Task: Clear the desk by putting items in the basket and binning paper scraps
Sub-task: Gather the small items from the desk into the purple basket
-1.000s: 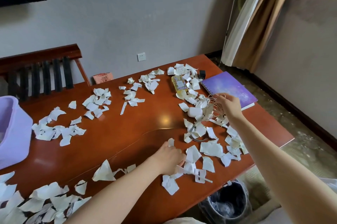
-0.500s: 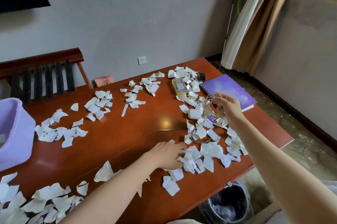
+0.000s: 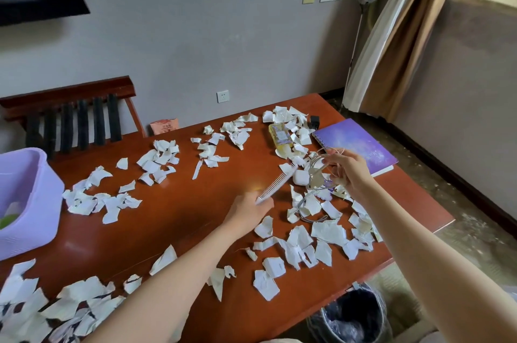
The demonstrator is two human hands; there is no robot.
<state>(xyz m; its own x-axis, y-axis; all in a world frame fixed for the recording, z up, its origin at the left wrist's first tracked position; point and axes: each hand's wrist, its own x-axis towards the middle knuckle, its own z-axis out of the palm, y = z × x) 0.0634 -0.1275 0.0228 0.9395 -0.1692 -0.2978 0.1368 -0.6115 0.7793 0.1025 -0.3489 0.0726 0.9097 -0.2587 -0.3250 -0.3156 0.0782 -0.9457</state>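
White paper scraps [image 3: 300, 247] lie scattered over the red-brown desk [image 3: 173, 219]. My left hand [image 3: 249, 210] grips a white comb [image 3: 275, 184] by its handle, lifted off the desk and pointing up to the right. My right hand [image 3: 348, 172] holds a coiled white cable [image 3: 321, 163] with a small tag hanging from it, raised above the scraps. The purple basket [image 3: 28, 200] stands at the desk's left edge. A black-lined bin [image 3: 354, 314] sits on the floor below the desk's near right corner.
A purple spiral notebook [image 3: 355, 144], a yellow bottle [image 3: 279, 134], a small white box [image 3: 300, 177] and a small black object [image 3: 314, 121] lie at the desk's far right. A thin hoop [image 3: 307, 217] lies among scraps. A wooden chair [image 3: 72, 116] stands behind the desk.
My left hand has picked a white comb out of the near scraps and raised it. My right hand has lifted the cable coil higher. The camera tilted up slightly.
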